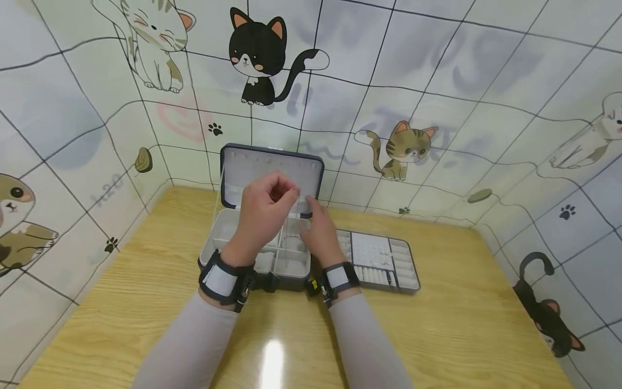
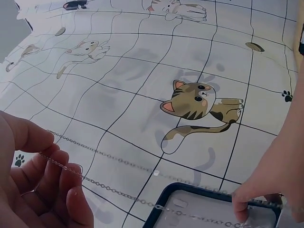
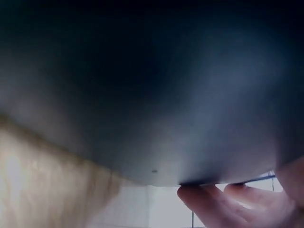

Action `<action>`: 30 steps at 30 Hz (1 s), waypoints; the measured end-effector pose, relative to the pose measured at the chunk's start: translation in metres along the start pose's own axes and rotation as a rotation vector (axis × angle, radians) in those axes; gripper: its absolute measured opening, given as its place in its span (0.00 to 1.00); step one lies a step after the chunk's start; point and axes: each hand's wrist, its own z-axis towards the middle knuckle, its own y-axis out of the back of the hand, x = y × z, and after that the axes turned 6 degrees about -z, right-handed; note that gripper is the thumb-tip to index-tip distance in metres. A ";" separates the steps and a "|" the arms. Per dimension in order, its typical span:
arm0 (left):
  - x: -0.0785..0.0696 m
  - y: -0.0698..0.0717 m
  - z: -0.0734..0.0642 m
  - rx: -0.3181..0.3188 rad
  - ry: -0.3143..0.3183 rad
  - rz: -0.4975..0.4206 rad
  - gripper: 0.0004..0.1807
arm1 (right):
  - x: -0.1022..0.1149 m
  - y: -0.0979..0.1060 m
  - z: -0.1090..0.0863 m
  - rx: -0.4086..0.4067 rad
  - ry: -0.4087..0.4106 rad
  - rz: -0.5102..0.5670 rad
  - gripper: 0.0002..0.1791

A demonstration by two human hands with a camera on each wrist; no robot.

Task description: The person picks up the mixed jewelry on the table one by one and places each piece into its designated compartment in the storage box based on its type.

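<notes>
My left hand (image 1: 264,216) is raised in front of the lid (image 1: 243,172) and pinches a thin silver chain necklace (image 2: 111,187) between thumb and fingertips. In the left wrist view two strands of it run from the fingers toward the lid and past the other hand. My right hand (image 1: 323,232) holds the right side of the open jewelry box (image 1: 218,244) near the hinge, with a finger over the lid's edge. Its grip is partly hidden. The divided compartments below contain a bracelet (image 1: 291,237) and fine chain. The dark box exterior (image 3: 156,85) fills most of the right wrist view.
A grey jewelry tray (image 1: 408,265) with ring rolls, small slots and a stud panel lies on the wooden table (image 1: 452,324), right of the box. Behind it a cat-printed, grid-lined wall covering (image 1: 340,108) closes off the back and sides.
</notes>
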 end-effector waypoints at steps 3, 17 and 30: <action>0.001 -0.003 0.000 0.016 0.007 0.000 0.06 | 0.001 0.002 -0.001 -0.010 -0.020 -0.028 0.49; 0.014 -0.017 0.011 -0.047 -0.009 0.170 0.08 | 0.009 -0.004 0.002 -0.044 -0.025 -0.058 0.32; 0.012 -0.022 0.063 -0.111 0.040 0.184 0.09 | 0.002 -0.005 -0.003 -0.091 0.010 -0.040 0.30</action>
